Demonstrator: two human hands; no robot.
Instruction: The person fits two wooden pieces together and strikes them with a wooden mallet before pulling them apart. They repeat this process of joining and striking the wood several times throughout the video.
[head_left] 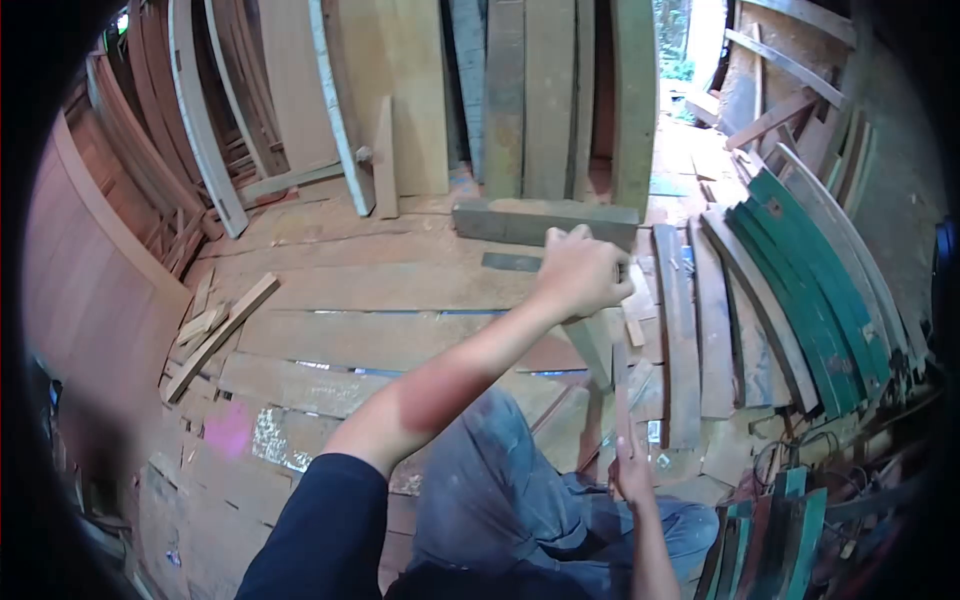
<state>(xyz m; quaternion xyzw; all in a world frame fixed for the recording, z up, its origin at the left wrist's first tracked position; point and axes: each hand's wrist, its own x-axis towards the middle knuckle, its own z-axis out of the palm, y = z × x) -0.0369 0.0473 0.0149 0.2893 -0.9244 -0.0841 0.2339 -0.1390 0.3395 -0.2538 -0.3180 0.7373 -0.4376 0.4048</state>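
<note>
My left hand is stretched out over the middle of the floor, its fingers curled closed. What it grips is hidden. Directly below it a pale greenish piece of wood slants down toward my legs; whether hand and wood are joined is unclear. Lower right, beside my bent knee, my right hand is closed around the lower part of a thin upright wooden strip. Behind my left hand a thick dark beam lies across the floor, with a short dark block in front of it.
Tall boards lean at the back. A large curved panel stands left, near small offcuts. Green boards and long planks lie right, with cables lower right. Gaps run between the floorboards.
</note>
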